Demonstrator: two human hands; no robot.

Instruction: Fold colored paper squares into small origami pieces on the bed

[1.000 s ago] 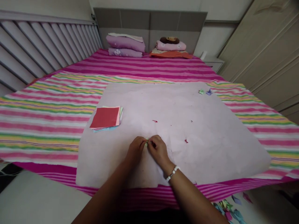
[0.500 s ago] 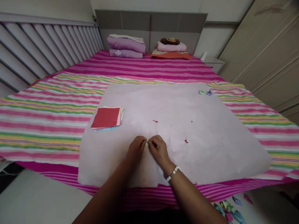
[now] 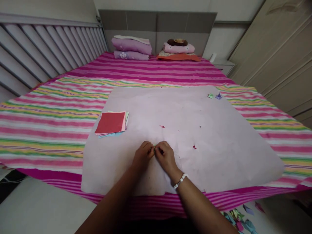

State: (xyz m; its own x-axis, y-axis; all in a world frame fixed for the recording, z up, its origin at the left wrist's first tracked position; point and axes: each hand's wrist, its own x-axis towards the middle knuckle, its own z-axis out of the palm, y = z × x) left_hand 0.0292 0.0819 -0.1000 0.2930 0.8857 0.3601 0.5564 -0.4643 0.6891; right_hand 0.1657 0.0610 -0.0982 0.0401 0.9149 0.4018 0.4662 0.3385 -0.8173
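My left hand [image 3: 144, 153] and my right hand [image 3: 165, 155] meet above the pale sheet [image 3: 219, 152] spread on the bed. Between their pinched fingertips is a small light-green folded paper [image 3: 154, 149], mostly covered by the fingers. Both hands are closed on it. Left of them lies a stack of coloured paper [image 3: 110, 123], a red sheet on top. Two little folded papers, a green one [image 3: 210, 96] and a purple one [image 3: 218, 96], rest at the sheet's far right corner.
Dark red scraps [image 3: 194, 147] are scattered on the sheet. Folded purple bedding [image 3: 131, 47] and a pink pile [image 3: 179, 48] stand by the headboard [image 3: 156, 26]. A bed rail [image 3: 48, 45] runs along the left. Many folded papers [image 3: 240, 221] lie below the bed at the lower right.
My fingertips have drawn closer together, and less of the light-green paper shows between them. The left hand has shifted slightly to the right.
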